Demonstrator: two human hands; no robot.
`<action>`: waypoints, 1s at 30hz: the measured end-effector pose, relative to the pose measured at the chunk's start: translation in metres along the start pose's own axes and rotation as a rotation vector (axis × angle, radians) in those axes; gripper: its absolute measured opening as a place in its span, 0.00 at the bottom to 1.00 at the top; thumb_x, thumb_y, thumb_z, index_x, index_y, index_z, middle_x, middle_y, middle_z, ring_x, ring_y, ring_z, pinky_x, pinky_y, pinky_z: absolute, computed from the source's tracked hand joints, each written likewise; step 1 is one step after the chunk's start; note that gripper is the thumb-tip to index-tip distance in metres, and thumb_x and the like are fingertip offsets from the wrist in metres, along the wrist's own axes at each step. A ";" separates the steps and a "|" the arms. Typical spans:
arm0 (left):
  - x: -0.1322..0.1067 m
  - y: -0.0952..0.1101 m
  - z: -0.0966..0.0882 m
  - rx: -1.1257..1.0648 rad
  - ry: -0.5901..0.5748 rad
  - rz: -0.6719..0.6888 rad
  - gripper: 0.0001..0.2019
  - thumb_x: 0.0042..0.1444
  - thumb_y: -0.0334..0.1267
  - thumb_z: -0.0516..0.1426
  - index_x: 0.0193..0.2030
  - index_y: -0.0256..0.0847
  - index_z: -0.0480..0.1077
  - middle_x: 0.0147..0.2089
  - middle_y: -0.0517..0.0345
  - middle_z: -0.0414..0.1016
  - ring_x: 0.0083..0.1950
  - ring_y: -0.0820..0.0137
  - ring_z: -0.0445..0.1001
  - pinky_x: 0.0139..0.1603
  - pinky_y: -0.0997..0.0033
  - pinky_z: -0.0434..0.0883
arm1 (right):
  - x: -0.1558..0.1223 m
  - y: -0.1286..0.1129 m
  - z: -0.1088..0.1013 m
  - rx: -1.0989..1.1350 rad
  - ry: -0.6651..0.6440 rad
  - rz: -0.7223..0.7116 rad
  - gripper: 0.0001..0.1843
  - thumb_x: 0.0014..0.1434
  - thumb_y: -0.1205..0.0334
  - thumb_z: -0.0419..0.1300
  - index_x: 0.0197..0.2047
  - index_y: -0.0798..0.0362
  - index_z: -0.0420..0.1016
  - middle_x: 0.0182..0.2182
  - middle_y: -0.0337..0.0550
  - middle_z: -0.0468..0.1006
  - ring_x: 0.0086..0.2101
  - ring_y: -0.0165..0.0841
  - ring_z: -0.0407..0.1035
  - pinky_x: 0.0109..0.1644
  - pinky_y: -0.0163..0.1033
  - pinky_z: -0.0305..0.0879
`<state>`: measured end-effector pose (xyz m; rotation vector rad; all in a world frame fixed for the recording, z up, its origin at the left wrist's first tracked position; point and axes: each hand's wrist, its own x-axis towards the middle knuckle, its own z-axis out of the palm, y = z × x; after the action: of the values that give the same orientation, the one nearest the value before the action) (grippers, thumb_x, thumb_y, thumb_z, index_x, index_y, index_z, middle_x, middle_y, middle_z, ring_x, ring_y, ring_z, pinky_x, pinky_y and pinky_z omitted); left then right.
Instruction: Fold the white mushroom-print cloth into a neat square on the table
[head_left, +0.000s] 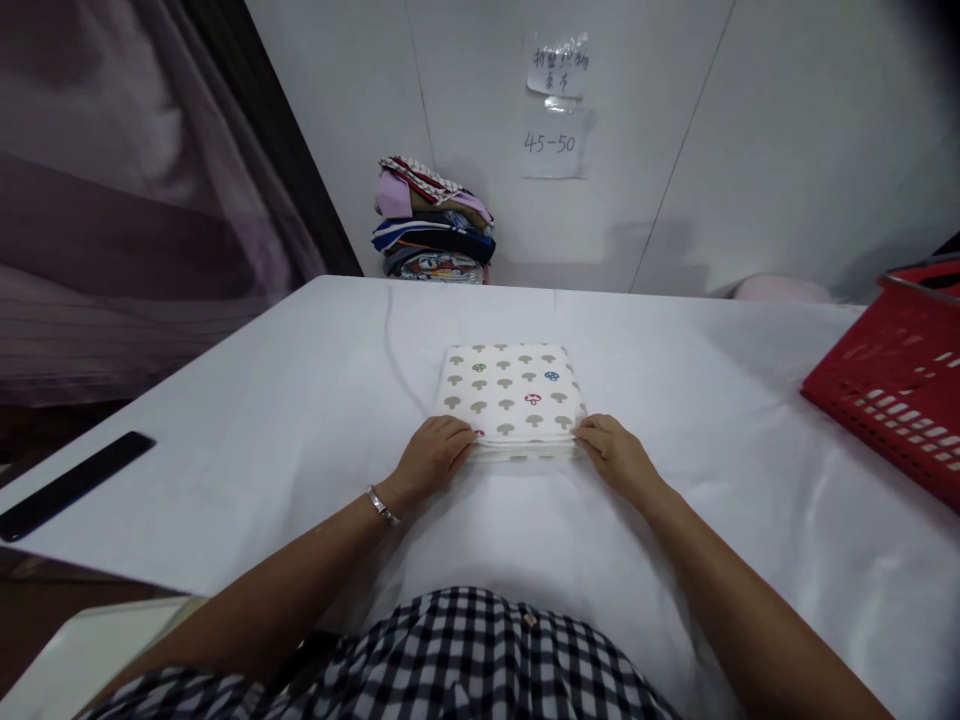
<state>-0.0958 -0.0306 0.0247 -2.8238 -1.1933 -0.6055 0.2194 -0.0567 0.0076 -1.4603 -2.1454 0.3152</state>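
Observation:
A folded white cloth (510, 390) printed with mushrooms, mostly grey with a few coloured ones, lies flat on the white table (315, 400). Its folded layers show along the edge nearest me. My left hand (435, 450), with a silver bracelet at the wrist, pinches the near left corner of the cloth. At the near right corner, my right hand (611, 450) has its thumb and fingers closed on the cloth's edge. The fingertips of both hands are partly hidden against the fabric.
A red plastic basket (892, 370) stands at the right. Behind the table's far edge is a stack of folded fabrics (435, 220) by the wall. A black flat bar (75, 485) rests on the left edge. Paper notes (555, 140) hang on the wall; a curtain (135, 180) hangs at left.

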 end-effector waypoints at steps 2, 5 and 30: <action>0.000 0.000 0.000 0.001 -0.018 0.001 0.11 0.62 0.35 0.48 0.41 0.42 0.71 0.41 0.53 0.74 0.44 0.67 0.69 0.45 0.63 0.65 | -0.001 0.000 0.002 -0.035 -0.020 0.000 0.16 0.62 0.62 0.48 0.47 0.46 0.74 0.43 0.46 0.73 0.43 0.37 0.66 0.42 0.41 0.65; -0.001 0.000 0.000 0.020 0.019 -0.009 0.11 0.62 0.36 0.48 0.43 0.42 0.72 0.42 0.53 0.74 0.44 0.66 0.69 0.46 0.62 0.65 | -0.003 0.001 0.004 -0.053 -0.003 0.011 0.17 0.62 0.62 0.47 0.48 0.46 0.73 0.45 0.46 0.72 0.44 0.38 0.65 0.43 0.41 0.64; -0.003 0.010 0.012 0.015 0.104 -0.064 0.11 0.62 0.35 0.50 0.46 0.41 0.72 0.40 0.53 0.75 0.42 0.67 0.70 0.44 0.64 0.66 | -0.008 -0.002 0.010 -0.175 0.041 0.003 0.21 0.58 0.71 0.45 0.49 0.50 0.71 0.46 0.49 0.72 0.46 0.40 0.66 0.42 0.42 0.65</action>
<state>-0.0870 -0.0374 0.0141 -2.7142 -1.2679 -0.7341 0.2146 -0.0635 -0.0019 -1.5508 -2.1841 0.0994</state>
